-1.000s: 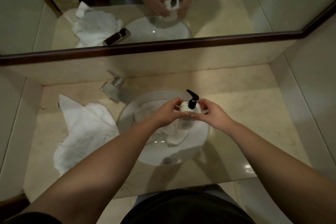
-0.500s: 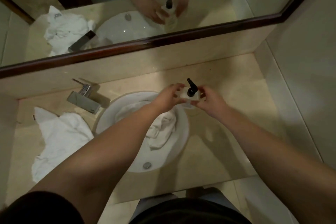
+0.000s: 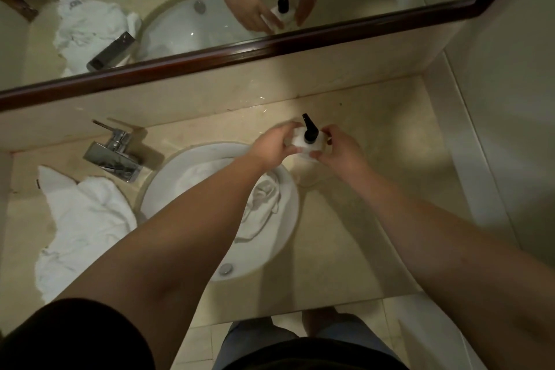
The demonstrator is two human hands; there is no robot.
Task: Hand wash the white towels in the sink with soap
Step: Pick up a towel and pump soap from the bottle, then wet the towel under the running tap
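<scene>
A white soap bottle (image 3: pixel 303 146) with a black pump top stands over the counter just beyond the right rim of the round white sink (image 3: pixel 288 219). My left hand (image 3: pixel 271 149) grips its left side and my right hand (image 3: pixel 341 149) grips its right side. A crumpled white towel (image 3: pixel 264 198) lies in the sink bowl, partly hidden by my left forearm. A second white towel (image 3: pixel 81 219) is heaped on the counter left of the sink.
A chrome faucet (image 3: pixel 115 153) stands at the sink's back left. The beige stone counter (image 3: pixel 375 129) runs to a wall on the right. A dark-framed mirror (image 3: pixel 240 51) spans the back. The drain (image 3: pixel 225 268) sits at the bowl's near side.
Both hands carried the soap bottle from above the sink bowl to the right and back, over the counter beside the rim. The camera view swung right.
</scene>
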